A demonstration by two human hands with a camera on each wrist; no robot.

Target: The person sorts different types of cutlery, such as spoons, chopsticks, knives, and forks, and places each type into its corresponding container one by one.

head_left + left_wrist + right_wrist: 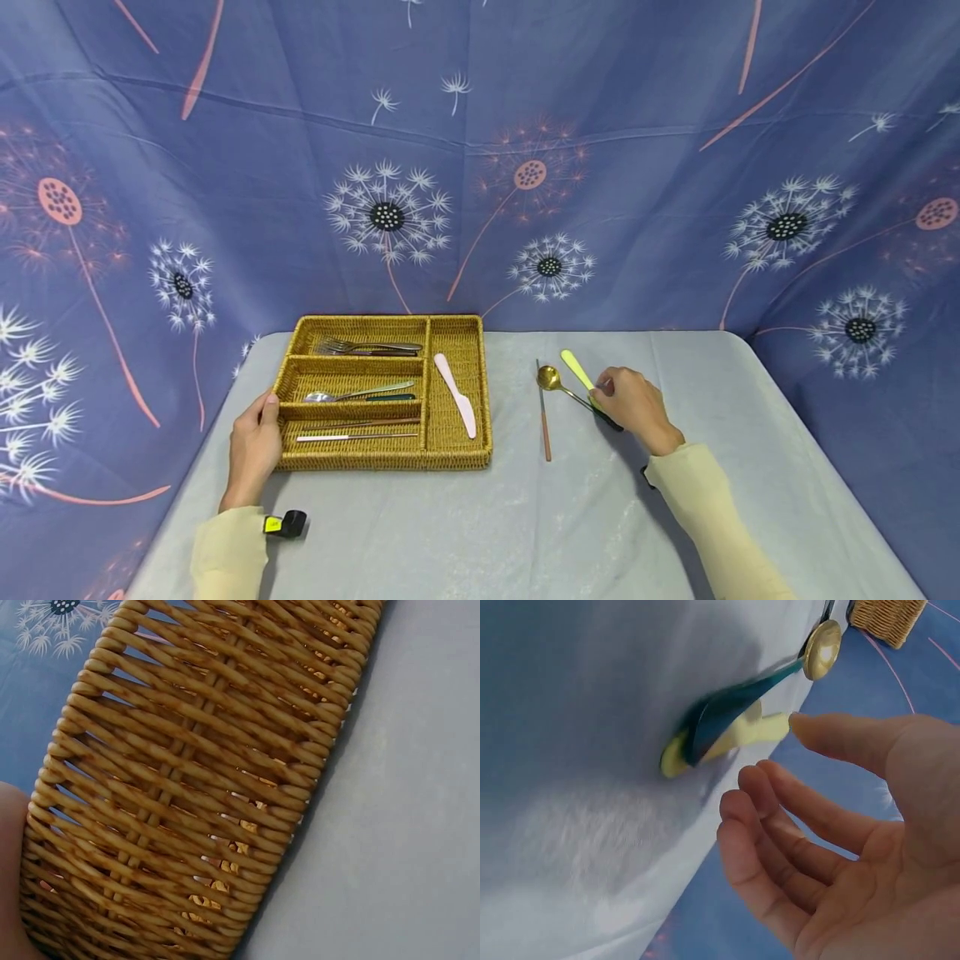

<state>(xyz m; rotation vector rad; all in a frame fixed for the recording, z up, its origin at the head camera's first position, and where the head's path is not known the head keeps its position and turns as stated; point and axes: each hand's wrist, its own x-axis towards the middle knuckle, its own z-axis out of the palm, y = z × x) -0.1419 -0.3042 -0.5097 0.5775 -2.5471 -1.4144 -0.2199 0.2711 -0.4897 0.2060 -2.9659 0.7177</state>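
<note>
My left hand (251, 450) grips the left rim of a woven cutlery tray (352, 460); the tray's wall fills the left wrist view. My right hand (633, 407) hovers at a yellow knife (573, 367), thumb and fingers apart in the right wrist view. Dark green in its handle, a gold spoon (549, 378) lies partly across the knife. Left of the spoon lies a thin brown-ended chopstick (546, 429); whether it is one or a pair I cannot tell.
Separate tray compartments hold forks (352, 345), spoons (322, 397), chopsticks (337, 437) and a pink knife (456, 396). A grey cloth (450, 533) covers the table. Patterned blue fabric (637, 208) hangs behind and at both sides.
</note>
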